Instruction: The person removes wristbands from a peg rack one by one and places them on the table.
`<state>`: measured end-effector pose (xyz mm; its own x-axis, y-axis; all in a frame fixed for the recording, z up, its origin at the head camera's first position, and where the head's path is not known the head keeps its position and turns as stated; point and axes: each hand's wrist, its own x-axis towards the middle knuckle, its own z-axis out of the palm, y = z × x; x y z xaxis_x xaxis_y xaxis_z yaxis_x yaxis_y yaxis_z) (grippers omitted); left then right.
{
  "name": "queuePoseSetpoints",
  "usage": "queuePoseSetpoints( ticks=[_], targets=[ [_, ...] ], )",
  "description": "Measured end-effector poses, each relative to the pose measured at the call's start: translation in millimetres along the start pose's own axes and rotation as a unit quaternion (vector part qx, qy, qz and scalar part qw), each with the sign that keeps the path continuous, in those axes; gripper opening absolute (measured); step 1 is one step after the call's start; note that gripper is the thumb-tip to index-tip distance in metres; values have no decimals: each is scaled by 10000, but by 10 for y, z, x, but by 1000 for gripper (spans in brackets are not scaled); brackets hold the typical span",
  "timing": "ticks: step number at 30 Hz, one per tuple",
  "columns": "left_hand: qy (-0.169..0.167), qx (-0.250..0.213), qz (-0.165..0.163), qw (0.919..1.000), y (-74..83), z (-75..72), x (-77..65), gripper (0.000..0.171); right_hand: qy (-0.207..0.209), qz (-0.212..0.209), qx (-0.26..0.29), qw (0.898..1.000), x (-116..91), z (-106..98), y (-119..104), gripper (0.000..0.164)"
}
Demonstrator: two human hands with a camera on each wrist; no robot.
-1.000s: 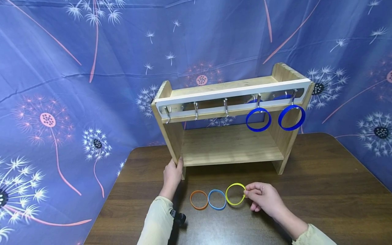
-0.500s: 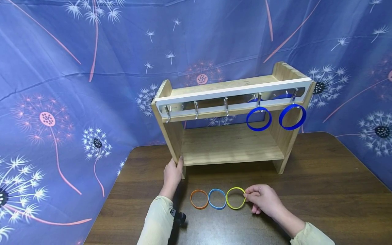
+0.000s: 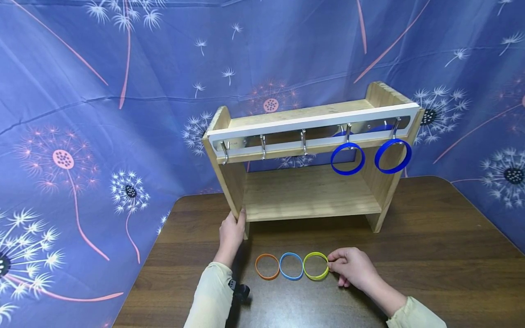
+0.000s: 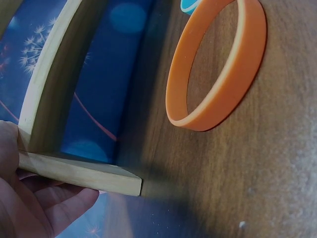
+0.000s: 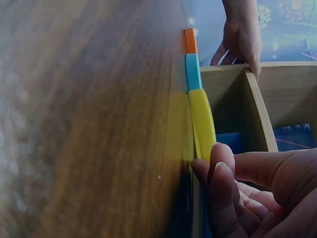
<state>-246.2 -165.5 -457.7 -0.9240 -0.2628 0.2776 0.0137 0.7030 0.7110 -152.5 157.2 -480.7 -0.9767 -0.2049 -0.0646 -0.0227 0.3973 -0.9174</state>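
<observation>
The right hand (image 3: 354,269) has thumb and fingertips pinched on the right side of a yellow silicone wristband (image 5: 203,124), which stands on its edge at the tabletop (image 3: 434,237); I cannot tell whether the held side touches the wood. A light blue wristband (image 5: 193,72) and an orange wristband (image 4: 237,82) continue the row leftward. The left hand (image 3: 231,234) is curled round the foot of a wooden shelf rack (image 3: 311,191), near the tabletop's back edge. Only the left wrist view shows its fingers behind that panel and the orange band's pale inner rim. From the head, two dark blue wristbands (image 3: 347,172) hang on the rightmost hooks of a white rail (image 3: 313,120). The tabletop is brown wood grain with rounded back corners; dandelion-print blue fabric (image 3: 143,59) surrounds it.
</observation>
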Motion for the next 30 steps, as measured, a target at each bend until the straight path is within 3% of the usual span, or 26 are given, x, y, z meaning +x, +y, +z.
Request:
queuePoseSetpoints(
  ticks=[13, 30],
  targets=[
    [37, 15, 39, 10000, 9, 2, -5, 34, 336, -6, -340, 9989, -13, -37, -29, 13],
    [-5, -20, -2, 10000, 28, -17, -17, 35, 525, -153, -172, 9984, -43, -249, -221, 20]
  ],
)
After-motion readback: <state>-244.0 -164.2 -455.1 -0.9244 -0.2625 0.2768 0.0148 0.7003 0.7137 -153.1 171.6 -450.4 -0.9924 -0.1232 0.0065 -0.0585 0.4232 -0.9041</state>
